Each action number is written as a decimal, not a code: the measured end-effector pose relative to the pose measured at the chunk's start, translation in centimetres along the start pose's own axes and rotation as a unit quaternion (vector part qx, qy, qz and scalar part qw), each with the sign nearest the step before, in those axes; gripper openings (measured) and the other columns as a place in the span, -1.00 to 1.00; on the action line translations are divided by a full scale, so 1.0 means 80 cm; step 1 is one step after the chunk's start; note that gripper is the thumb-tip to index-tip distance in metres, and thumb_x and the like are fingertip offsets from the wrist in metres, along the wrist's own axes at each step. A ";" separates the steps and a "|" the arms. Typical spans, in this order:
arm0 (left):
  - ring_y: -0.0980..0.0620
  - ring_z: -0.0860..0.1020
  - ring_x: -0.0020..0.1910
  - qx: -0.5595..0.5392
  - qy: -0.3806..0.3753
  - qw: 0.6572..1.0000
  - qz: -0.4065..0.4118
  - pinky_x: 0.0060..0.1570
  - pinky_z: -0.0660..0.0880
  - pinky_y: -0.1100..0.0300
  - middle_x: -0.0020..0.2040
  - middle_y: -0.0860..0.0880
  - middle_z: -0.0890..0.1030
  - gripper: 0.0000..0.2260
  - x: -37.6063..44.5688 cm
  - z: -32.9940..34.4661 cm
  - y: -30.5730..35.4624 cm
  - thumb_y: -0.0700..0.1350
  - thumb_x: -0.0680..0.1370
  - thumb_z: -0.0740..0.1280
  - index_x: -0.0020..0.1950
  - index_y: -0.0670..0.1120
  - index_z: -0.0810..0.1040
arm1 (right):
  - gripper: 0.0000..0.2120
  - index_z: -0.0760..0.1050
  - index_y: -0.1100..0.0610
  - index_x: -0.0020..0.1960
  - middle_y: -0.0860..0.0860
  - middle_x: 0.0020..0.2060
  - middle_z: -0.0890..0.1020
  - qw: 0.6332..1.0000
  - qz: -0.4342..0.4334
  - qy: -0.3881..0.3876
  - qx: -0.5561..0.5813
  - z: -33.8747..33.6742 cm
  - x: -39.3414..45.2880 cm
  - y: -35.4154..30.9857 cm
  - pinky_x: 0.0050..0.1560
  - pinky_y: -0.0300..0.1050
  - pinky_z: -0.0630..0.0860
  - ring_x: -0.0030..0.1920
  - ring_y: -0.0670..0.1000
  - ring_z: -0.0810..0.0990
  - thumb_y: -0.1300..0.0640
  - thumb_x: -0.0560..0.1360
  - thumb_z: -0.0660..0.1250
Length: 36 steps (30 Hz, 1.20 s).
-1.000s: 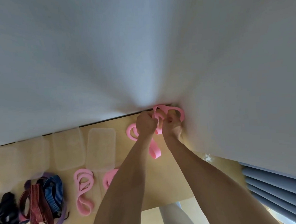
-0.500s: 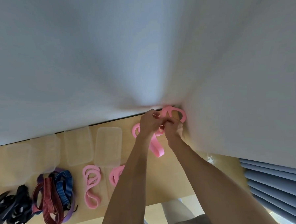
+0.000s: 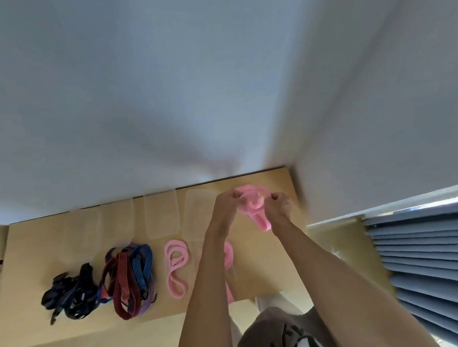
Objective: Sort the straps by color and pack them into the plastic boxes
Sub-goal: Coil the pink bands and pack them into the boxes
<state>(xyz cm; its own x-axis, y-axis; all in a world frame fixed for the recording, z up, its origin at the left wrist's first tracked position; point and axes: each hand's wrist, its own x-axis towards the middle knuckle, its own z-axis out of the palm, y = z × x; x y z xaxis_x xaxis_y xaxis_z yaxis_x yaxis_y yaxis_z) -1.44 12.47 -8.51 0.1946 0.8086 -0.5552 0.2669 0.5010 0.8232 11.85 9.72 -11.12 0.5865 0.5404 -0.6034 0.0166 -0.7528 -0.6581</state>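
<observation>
a pink strap (image 3: 252,206) is being held bunched between two hands above the far right corner of a light wooden table (image 3: 270,266), its loops gathered into a soft wad at the top and one flat tail hanging down toward the person, so its long axis is running roughly from the far edge toward the near one. the left hand (image 3: 225,204) is curling its fingers around the left side of the bundle; the right hand (image 3: 278,204) is gripping the right side in a closed fist. both bare forearms are reaching up from the bottom of the view.

two more pink straps are lying on the table: one coiled pink strap (image 3: 176,266) is lying in flat, smooth loops with its length pointing toward the person, and another pink strap (image 3: 228,253) is showing only in part behind the left forearm. left of them, a tangle of woven, ribbed straps in maroon, blue and purple (image 3: 130,276) is lying in a heap, and a pile of black straps (image 3: 69,293) is sitting further left. the count in each heap is too tangled to tell.

four clear plastic boxes (image 3: 162,216), rectangular with rounded corners, are standing in a row along the far edge by a white wall (image 3: 165,97). grey pleated blinds (image 3: 426,263) are filling the lower right.
</observation>
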 end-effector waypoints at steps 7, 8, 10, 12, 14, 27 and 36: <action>0.06 0.41 -0.47 -0.186 -0.031 0.982 0.007 -0.45 0.30 0.27 -0.48 -0.01 0.48 -0.78 -0.071 -0.060 0.003 -0.35 0.09 0.18 -0.50 -0.03 0.47 | -0.86 0.51 0.13 0.07 0.02 -0.16 0.61 0.968 0.078 -0.095 0.220 0.039 -0.091 -0.009 -0.14 -0.04 0.55 -0.18 0.03 0.59 0.16 0.60 0.20; 0.04 0.43 -0.48 -0.221 -0.032 0.975 -0.004 -0.44 0.29 0.26 -0.49 -0.04 0.46 -0.75 -0.081 -0.069 0.004 -0.37 0.12 0.13 -0.49 -0.05 0.46 | -0.85 0.53 0.11 0.07 0.04 -0.15 0.65 0.958 0.099 -0.103 0.249 0.046 -0.104 -0.010 -0.13 -0.01 0.59 -0.14 0.06 0.63 0.14 0.60 0.20; -0.05 0.43 -0.42 -0.308 -0.016 0.951 -0.031 -0.34 0.34 0.22 -0.46 -0.07 0.42 -0.70 -0.097 -0.090 0.002 -0.44 0.25 0.03 -0.41 -0.12 0.45 | -0.83 0.55 0.11 0.08 0.11 -0.14 0.67 0.952 0.115 -0.124 0.254 0.061 -0.128 -0.007 -0.20 0.02 0.61 -0.14 0.11 0.65 0.15 0.62 0.19; -0.07 0.44 -0.37 -0.377 -0.012 0.925 -0.052 -0.24 0.42 0.14 -0.42 -0.09 0.42 -0.68 -0.113 -0.112 -0.004 -0.45 0.34 -0.05 -0.27 -0.17 0.43 | -0.87 0.51 0.17 0.05 0.14 -0.22 0.61 0.950 0.126 -0.142 0.246 0.080 -0.150 0.002 -0.28 -0.02 0.55 -0.25 0.11 0.60 0.22 0.62 0.18; -0.11 0.46 -0.30 -0.402 -0.012 0.913 -0.073 -0.14 0.43 0.06 -0.35 -0.12 0.46 -0.70 -0.126 -0.132 -0.011 -0.40 0.35 -0.04 -0.20 -0.20 0.44 | -0.91 0.50 0.20 -0.05 0.16 -0.29 0.54 0.939 0.157 -0.150 0.266 0.097 -0.172 0.008 -0.33 -0.05 0.48 -0.32 0.11 0.53 0.25 0.58 0.22; -0.09 0.47 -0.46 -0.002 -0.014 0.996 -0.085 -0.43 0.37 0.14 -0.34 -0.19 0.55 -0.59 -0.146 -0.181 -0.070 0.06 0.47 0.54 -0.12 -0.31 0.62 | -0.71 0.54 0.23 -0.11 0.27 -0.12 0.65 0.965 0.011 -0.069 0.253 0.152 -0.236 0.031 -0.01 0.23 0.63 -0.13 0.22 0.63 0.49 0.47 0.10; -0.09 0.68 -0.05 0.048 0.057 0.997 0.011 -0.05 0.63 0.07 -0.07 -0.09 0.71 -0.74 -0.164 -0.183 -0.062 0.05 0.49 0.49 0.05 -0.11 0.71 | -0.72 0.68 0.18 -0.13 0.09 -0.36 0.67 0.956 -0.017 -0.162 0.244 0.118 -0.242 0.034 -0.28 -0.09 0.63 -0.36 -0.04 0.65 0.47 0.48 0.27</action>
<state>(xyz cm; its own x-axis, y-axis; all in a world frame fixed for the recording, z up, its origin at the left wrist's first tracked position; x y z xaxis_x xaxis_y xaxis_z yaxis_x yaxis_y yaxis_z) -19.13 3.89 -3.60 0.0942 0.8519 -0.5151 0.3544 0.4548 0.8170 -7.08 0.77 -5.49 0.3090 0.7090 -0.6338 -0.3955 -0.5103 -0.7637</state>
